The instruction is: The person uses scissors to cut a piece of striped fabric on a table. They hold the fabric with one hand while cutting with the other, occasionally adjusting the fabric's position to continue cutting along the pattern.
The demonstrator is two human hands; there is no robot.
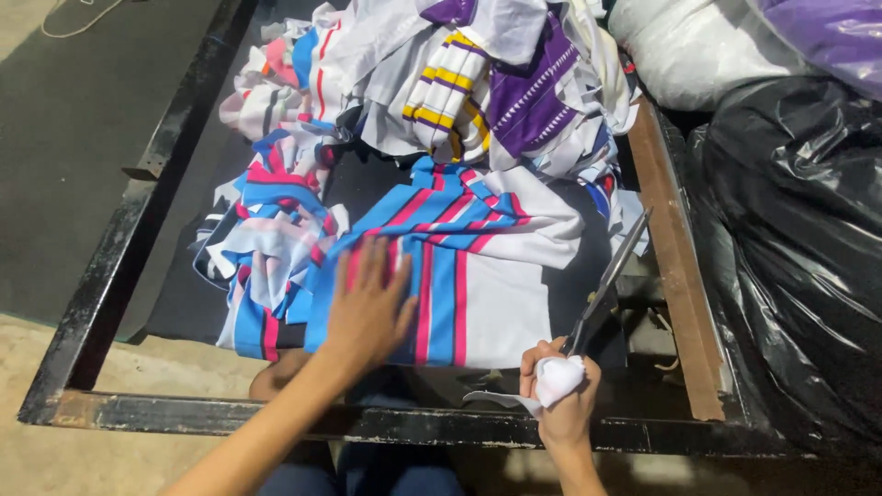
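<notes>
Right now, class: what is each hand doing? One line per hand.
Left hand: open, flat on the striped fabric piece.
Right hand: closed around the scissors, with white cloth wrapped at the handle.

We have one view only, from the head, looking steeply down and close onto the black desk (184, 303) and its cloth pile (441, 101).

arms: bare, no sleeves | hands (367, 308): ungloved | legs: dark blue trousers (367, 473)
</notes>
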